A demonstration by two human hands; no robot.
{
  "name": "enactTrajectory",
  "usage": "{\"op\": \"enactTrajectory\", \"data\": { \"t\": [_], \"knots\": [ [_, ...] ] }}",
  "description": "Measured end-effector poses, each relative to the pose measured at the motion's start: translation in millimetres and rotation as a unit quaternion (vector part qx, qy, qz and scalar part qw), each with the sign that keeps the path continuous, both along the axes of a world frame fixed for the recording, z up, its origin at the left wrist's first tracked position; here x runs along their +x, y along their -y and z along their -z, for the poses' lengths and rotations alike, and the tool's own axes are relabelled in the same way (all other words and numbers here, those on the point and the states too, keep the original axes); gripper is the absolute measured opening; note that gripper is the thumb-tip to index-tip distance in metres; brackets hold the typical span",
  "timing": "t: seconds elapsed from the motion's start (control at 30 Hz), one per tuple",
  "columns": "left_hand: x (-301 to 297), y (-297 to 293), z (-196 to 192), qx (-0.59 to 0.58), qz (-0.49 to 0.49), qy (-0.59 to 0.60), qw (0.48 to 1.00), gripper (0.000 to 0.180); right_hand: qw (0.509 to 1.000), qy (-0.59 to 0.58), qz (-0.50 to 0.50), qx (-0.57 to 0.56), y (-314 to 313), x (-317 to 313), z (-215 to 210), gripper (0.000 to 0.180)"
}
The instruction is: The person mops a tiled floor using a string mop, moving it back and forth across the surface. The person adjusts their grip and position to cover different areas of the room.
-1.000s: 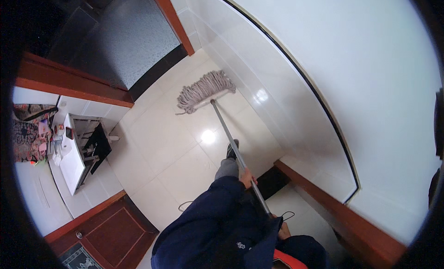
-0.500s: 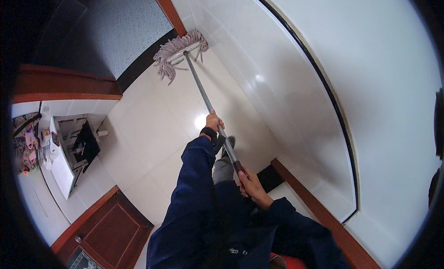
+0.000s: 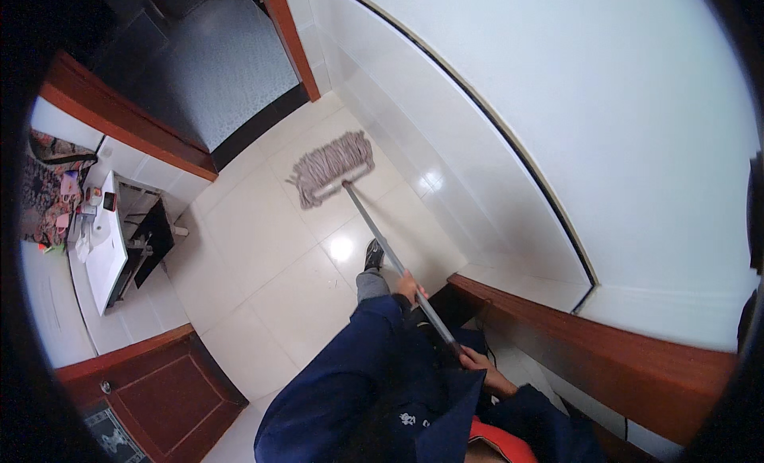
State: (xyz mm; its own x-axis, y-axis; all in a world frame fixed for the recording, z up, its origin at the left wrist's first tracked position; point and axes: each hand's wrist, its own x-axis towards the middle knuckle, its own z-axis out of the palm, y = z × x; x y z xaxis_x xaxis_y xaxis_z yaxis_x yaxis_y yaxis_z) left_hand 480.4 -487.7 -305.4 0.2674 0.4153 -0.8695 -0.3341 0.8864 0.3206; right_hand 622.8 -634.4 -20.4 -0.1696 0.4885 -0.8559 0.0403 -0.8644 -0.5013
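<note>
A mop (image 3: 334, 162) with a wide head of greyish-pink cotton strands lies flat on the pale tiled floor (image 3: 263, 224). Its long grey pole slants back toward me, down to the right. My left hand (image 3: 408, 287) is wrapped round the middle of the pole. Close to the pole's dark top end, my right hand (image 3: 484, 369) grips it beside my body. Both sleeves are dark blue. Between the mop head and my left hand, my shoe (image 3: 374, 254) shows just left of the pole.
A white tiled wall (image 3: 446, 144) runs along the right. At the far left, a black sill (image 3: 259, 128) crosses a brown-framed doorway. A white washbasin cabinet (image 3: 111, 248) with small items juts from the left wall. A brown door (image 3: 167, 395) stands at lower left, a brown frame (image 3: 605, 328) at right.
The mop head has come back from the far doorway corner toward me, its strands now trailing on the far side. Both hands have drawn the pole back and to the right.
</note>
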Motion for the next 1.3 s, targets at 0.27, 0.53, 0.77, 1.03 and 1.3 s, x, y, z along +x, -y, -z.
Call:
{"op": "enactTrajectory", "data": {
  "t": [0.27, 0.53, 0.77, 1.03, 1.3],
  "knots": [
    [77.6, 122.1, -74.6, -0.336, 0.157, 0.074, 0.926, 0.034, 0.987, 0.161, -0.004, 0.021, 180.2, 83.4, -7.8, 0.044],
    [52.0, 90.5, -79.0, -0.328, 0.188, 0.132, 0.916, 0.016, 0.986, 0.161, 0.048, -0.008, 176.7, 61.3, 31.5, 0.041],
    [5.4, -19.4, -25.9, 0.507, 0.638, -0.014, 0.579, 0.013, 0.992, 0.114, 0.057, -0.006, 32.4, 27.2, 10.6, 0.04],
    [-102.2, -260.5, 78.3, 0.45, 0.403, -0.02, 0.797, 0.013, 0.993, -0.058, 0.093, -0.036, -261.8, -61.8, 36.4, 0.041],
    [-141.8, -381.0, 63.7, 0.023, 0.067, -0.169, 0.983, 0.031, 0.985, -0.127, 0.115, -0.004, -350.6, -118.8, 87.5, 0.039]
  ]
}}
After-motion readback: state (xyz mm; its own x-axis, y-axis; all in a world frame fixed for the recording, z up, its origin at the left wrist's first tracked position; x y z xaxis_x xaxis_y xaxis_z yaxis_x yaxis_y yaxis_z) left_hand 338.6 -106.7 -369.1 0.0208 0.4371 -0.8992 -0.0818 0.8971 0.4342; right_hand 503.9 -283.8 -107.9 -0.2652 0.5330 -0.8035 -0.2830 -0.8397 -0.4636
